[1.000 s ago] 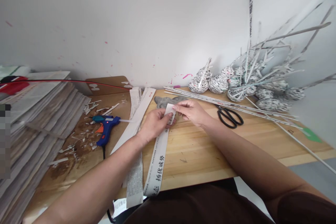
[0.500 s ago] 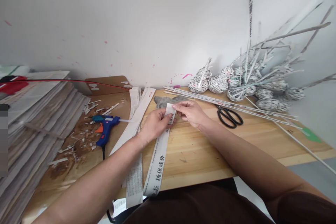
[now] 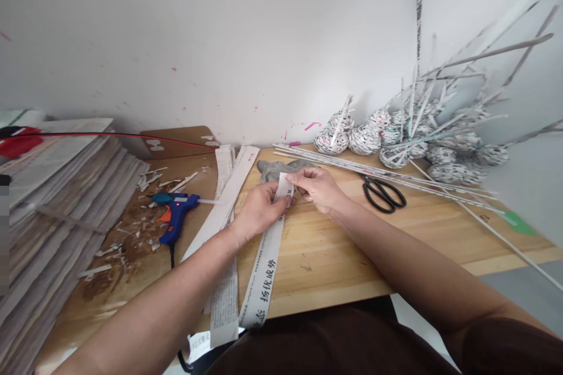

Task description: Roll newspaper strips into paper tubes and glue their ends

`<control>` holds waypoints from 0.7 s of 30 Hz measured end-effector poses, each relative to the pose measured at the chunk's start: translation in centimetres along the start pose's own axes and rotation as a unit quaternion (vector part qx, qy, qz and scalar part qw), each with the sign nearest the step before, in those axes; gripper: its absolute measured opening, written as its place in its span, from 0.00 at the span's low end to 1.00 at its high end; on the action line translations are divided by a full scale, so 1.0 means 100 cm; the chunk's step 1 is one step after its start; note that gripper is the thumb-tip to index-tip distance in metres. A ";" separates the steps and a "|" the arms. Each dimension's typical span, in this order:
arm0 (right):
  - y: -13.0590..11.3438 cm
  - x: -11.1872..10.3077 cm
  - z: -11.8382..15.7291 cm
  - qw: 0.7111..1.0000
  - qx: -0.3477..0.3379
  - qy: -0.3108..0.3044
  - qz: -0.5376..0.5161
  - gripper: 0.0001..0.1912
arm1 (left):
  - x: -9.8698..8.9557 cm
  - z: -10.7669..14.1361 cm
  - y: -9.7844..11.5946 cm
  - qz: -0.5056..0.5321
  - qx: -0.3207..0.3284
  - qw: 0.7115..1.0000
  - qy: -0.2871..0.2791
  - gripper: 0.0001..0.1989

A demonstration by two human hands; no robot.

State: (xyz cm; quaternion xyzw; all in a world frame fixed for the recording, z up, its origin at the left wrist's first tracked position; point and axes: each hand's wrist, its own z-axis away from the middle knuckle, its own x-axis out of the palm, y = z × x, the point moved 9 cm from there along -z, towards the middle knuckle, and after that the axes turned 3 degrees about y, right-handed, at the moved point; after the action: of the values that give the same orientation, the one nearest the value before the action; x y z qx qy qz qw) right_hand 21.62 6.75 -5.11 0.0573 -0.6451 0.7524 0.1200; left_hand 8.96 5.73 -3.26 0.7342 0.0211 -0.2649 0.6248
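Observation:
A long newspaper strip point(image 3: 266, 269) runs from between my hands down over the table's front edge. My left hand point(image 3: 260, 206) is closed on it near its upper end, thumb on top. My right hand point(image 3: 314, 187) pinches the strip's top corner between thumb and fingers. Just behind the hands lies a crumpled grey cloth point(image 3: 270, 170), partly covered by them. More cut newspaper strips point(image 3: 224, 205) lie in a loose pile left of my left hand.
A blue glue gun point(image 3: 176, 217) lies among paper scraps on cardboard. Stacked newspapers point(image 3: 65, 217) fill the left. Black scissors point(image 3: 383, 193) and thin paper rods point(image 3: 387, 176) lie to the right, before several woven paper shapes point(image 3: 365, 137) by the wall.
Both hands keep their hold on the newspaper strip, with only slight finger movement at its top end. The whole view has shifted a little.

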 end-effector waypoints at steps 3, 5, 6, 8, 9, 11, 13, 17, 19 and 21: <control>0.000 0.001 0.001 1.000 -0.001 -0.002 -0.003 0.22 | 0.002 0.001 0.003 -0.013 0.012 1.000 -0.012 0.11; 0.001 0.004 0.002 1.000 -0.003 -0.007 -0.004 0.22 | 0.000 0.001 0.003 -0.014 0.014 1.000 -0.003 0.12; 0.001 0.005 0.003 1.000 -0.006 -0.009 -0.004 0.23 | -0.001 0.001 0.002 -0.011 0.014 1.000 0.003 0.13; 0.000 0.008 0.005 1.000 -0.021 -0.008 0.001 0.24 | -0.002 0.001 0.000 -0.001 0.008 1.000 0.014 0.14; -0.001 0.010 0.007 1.000 -0.029 -0.009 0.003 0.24 | -0.002 0.001 -0.001 0.007 0.002 1.000 0.016 0.14; -0.004 0.013 0.009 0.999 -0.046 -0.019 0.007 0.25 | -0.001 0.000 -0.003 0.027 -0.007 1.000 0.011 0.15; -0.008 0.017 0.011 0.997 -0.058 -0.041 0.015 0.23 | 0.001 -0.001 -0.004 0.053 -0.015 0.998 -0.002 0.16; -0.012 0.024 0.013 0.988 -0.054 -0.131 0.061 0.17 | 0.003 -0.002 -0.007 0.118 -0.035 0.992 -0.023 0.17; -0.011 0.024 0.012 0.984 -0.048 -0.154 0.078 0.17 | 0.003 -0.002 -0.008 0.133 -0.043 0.990 -0.025 0.18; -0.010 0.020 0.010 0.985 -0.047 -0.143 0.080 0.16 | 0.004 -0.003 -0.010 0.133 -0.048 0.990 -0.026 0.19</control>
State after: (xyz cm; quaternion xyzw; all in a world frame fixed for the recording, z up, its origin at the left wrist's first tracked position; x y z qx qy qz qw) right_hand 19.91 6.07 -3.50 0.1066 -0.6929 0.7124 -0.0310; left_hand 9.02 6.07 -4.31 0.6925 -0.0802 -0.1977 0.6892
